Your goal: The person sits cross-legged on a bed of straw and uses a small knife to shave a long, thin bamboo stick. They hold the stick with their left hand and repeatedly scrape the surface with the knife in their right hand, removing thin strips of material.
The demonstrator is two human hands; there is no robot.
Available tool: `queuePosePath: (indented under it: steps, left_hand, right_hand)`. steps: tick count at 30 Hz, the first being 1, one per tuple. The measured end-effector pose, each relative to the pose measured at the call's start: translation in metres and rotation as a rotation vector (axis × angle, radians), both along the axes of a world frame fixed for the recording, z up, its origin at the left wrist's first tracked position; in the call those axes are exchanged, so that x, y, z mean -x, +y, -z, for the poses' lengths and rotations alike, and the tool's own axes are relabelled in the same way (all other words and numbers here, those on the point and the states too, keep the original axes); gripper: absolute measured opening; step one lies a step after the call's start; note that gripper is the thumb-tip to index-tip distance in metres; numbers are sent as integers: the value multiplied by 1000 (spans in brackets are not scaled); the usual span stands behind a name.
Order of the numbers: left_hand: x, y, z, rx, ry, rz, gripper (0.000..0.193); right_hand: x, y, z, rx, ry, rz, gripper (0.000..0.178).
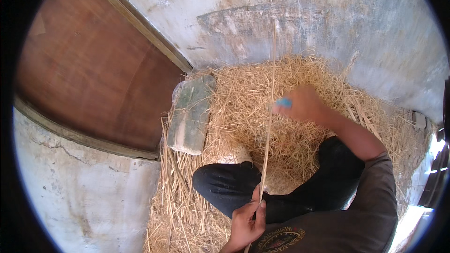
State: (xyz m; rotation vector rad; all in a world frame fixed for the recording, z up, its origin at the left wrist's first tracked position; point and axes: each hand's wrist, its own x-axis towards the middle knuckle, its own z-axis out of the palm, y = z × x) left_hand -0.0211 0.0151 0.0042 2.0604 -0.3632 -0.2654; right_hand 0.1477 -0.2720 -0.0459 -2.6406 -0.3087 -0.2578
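Two hands were seen, a left hand (247, 222) and a right hand (302, 104). One long stalk (268, 126), one straw pile (300, 79), one slab (190, 115) and one wooden door (93, 65) were counted.

Weathered plaster wall (300, 14), brown wooden door (93, 65) on the left, straw (234, 93) heaped over a grey concrete floor (84, 197).

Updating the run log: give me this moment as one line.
left hand: pinches lower end of long straw stalk | right hand: blurred, on stalk higher up, small blue thing at fingers | around: straw pile
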Motion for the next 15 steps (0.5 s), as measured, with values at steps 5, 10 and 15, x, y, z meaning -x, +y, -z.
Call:
queuePosePath:
  steps: [5, 10, 15]
  left_hand:
    - [0, 0, -8, -83, 48, 9, 37]
    - [1, -3, -7, -65, -23, 27, 37]
    - [2, -7, -6, -31, -99, 111, 25]
  right_hand:
    - [-2, -4, 2, 8, 88, 4, 81]
    - [15, 8, 2, 83, -33, -67, 75]
    - [-31, -54, 12, 13, 54, 217, 79]
